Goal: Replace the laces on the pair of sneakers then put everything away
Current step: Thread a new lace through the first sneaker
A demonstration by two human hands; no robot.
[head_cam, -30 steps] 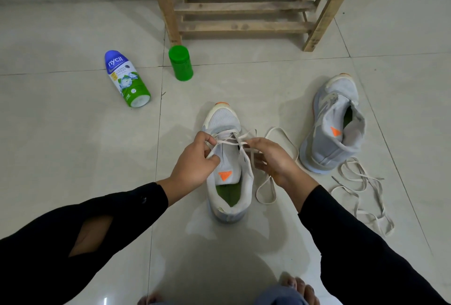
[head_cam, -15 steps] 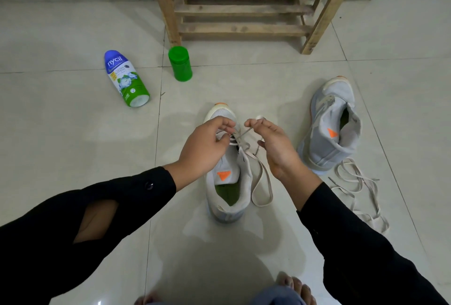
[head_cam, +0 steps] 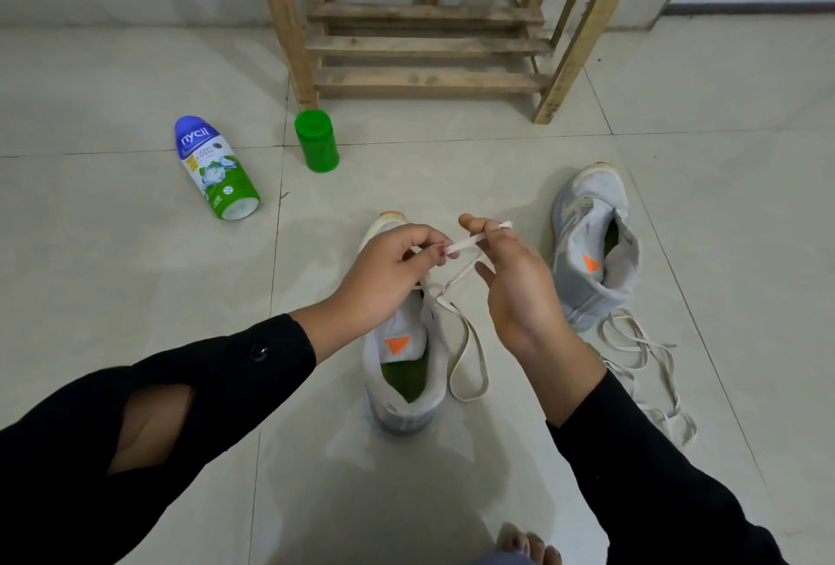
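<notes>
Head view: my left hand (head_cam: 388,275) and right hand (head_cam: 510,284) each pinch the same lace (head_cam: 468,242), stretched between them above the near sneaker (head_cam: 397,347) at centre floor, toe to 12 o'clock. The lace's slack loops at that shoe's 3 o'clock. At 2 o'clock, second sneaker (head_cam: 592,257), with loose lace (head_cam: 641,365) at its 5 o'clock. At 10 o'clock, bottle (head_cam: 217,171) lying down. At 11, green jar (head_cam: 317,148) upright. At 12, wooden rack (head_cam: 424,44).
</notes>
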